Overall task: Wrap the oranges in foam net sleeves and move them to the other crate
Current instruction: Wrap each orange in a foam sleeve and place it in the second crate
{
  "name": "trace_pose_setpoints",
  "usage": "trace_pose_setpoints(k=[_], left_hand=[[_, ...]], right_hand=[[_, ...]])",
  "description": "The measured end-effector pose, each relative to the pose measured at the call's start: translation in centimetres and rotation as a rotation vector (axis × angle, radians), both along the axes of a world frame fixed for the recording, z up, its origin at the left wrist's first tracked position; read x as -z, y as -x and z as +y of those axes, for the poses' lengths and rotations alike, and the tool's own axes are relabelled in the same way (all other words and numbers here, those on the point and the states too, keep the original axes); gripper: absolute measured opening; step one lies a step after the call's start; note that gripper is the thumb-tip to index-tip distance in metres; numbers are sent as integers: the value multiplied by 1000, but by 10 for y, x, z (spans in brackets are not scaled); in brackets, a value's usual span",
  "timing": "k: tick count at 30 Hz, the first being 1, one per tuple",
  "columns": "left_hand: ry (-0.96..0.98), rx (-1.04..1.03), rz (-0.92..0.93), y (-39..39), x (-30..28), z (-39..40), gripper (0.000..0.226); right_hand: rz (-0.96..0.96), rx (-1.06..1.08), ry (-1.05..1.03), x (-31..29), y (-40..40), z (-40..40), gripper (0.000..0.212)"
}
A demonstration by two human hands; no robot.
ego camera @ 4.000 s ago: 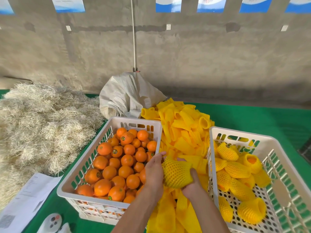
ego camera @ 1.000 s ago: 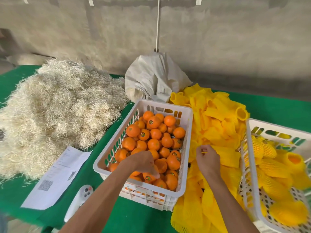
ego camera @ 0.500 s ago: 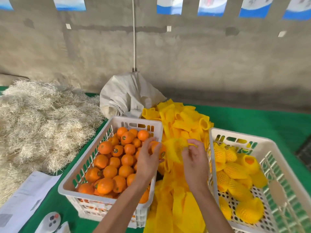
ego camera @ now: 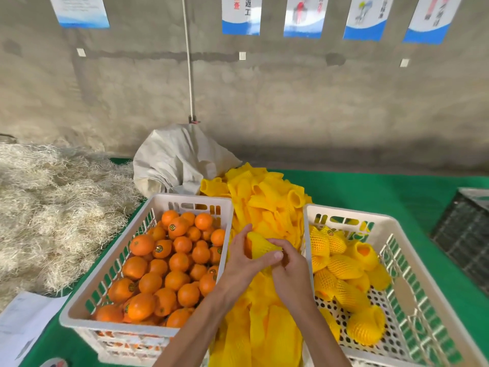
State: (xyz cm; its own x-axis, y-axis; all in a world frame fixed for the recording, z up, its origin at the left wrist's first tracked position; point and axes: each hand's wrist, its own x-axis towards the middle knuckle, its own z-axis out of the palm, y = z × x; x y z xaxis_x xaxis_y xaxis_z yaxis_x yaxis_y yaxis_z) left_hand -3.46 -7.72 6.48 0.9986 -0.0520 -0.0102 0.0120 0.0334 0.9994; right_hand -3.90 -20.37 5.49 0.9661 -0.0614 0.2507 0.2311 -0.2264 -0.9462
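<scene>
A green table (ego camera: pixel 370 189) under a bare concrete wall. Between the orange crate (ego camera: pixel 148 329) and the receiving crate (ego camera: pixel 397 221), my left hand (ego camera: pixel 243 258) and right hand (ego camera: pixel 288 268) both clasp an orange (ego camera: pixel 248 246) half inside a foam sleeve (ego camera: pixel 260 245). The receiving crate lies right of this grip, with open floor near its front.

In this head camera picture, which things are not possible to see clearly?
- Orange in the sleeve: mostly covered by the left hand and right hand.
- Poster text: cut by the top edge, blurred.
- Paper sheet: cut by the left edge, print too small.
- Dark crate: cut by the right edge.
</scene>
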Motion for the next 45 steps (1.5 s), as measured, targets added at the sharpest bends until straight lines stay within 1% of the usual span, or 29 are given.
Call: trace_pose_setpoints(k=[2,3,5,7,8,9,12,13,14,16,18,19,21,24,27,28,29,30,31,32,33,34,36,37,39,40,41,43,45], left_hand=[[28,29,37,0,5,0,116],[88,14,61,0,8,0,108],[214,-50,64,-3,15,2,80],[248,-123,27,-4,20,7,59],[264,-143,16,-4,19,8,53],[283,-159,26,-3,17,8,48],[319,-212,126,0,13,7,30],[317,-213,166,1,12,8,23],[315,-205,205,2,13,10,20],[307,-201,261,1,16,15,24],[306,-230,281,0,16,18,26],[310,-250,290,-1,14,18,27],[336,-279,320,0,14,15,26],[426,-228,388,1,16,7,32],[538,-251,411,-2,19,8,37],[596,-250,407,-5,20,11,39],[642,-251,404,-7,20,13,41],[664,-246,409,-8,18,14,42],[654,-215,415,-9,17,12,42],[633,-159,418,-8,13,7,45],[598,-108,418,-8,10,1,51],[549,-72,418,-8,6,-5,58],[406,-31,369,-9,-1,-17,62],[310,-12,327,-11,-3,-21,60],[84,-6,266,-17,-1,-30,59],[-25,-20,253,-20,3,-34,65],[-86,-33,262,-22,9,-36,77],[-56,-36,283,-24,24,-38,99],[11,-4,283,-27,39,-33,103]], right_hand=[[-25,34,22,1,1,-2,36],[-33,48,33,1,0,-1,35],[-23,56,-34,1,-1,-1,30],[39,33,-145,0,1,1,27],[89,9,-218,-1,3,2,25],[159,-17,-337,-2,4,4,24],[414,-107,-845,-7,2,6,20],[499,-109,-953,-9,1,5,18],[573,-101,-1001,-11,-1,4,15],[665,-101,-998,-14,-3,1,12],[699,-110,-959,-14,-6,-1,12],[688,-102,-936,-15,-7,-3,12],[598,-10,-872,-13,-10,-5,11],[463,118,-781,-11,-14,-4,15],[438,181,-714,1,-15,-7,18],[450,189,-764,7,-14,-9,16],[465,204,-859,12,-15,-11,16],[479,236,-975,16,-15,-12,20],[486,294,-1061,19,-16,-11,23],[466,365,-1082,24,-18,-10,19],[425,427,-994,29,-20,-7,16],[351,474,-832,34,-22,-4,17],[189,473,-518,42,-26,-2,25],[148,462,-419,45,-28,-2,23],[148,454,-301,50,-34,-2,17],[179,431,-289,53,-38,-3,18],[220,406,-302,57,-42,-4,20],[269,378,-347,64,-47,-6,26],[283,398,-389,71,-50,-11,27]])
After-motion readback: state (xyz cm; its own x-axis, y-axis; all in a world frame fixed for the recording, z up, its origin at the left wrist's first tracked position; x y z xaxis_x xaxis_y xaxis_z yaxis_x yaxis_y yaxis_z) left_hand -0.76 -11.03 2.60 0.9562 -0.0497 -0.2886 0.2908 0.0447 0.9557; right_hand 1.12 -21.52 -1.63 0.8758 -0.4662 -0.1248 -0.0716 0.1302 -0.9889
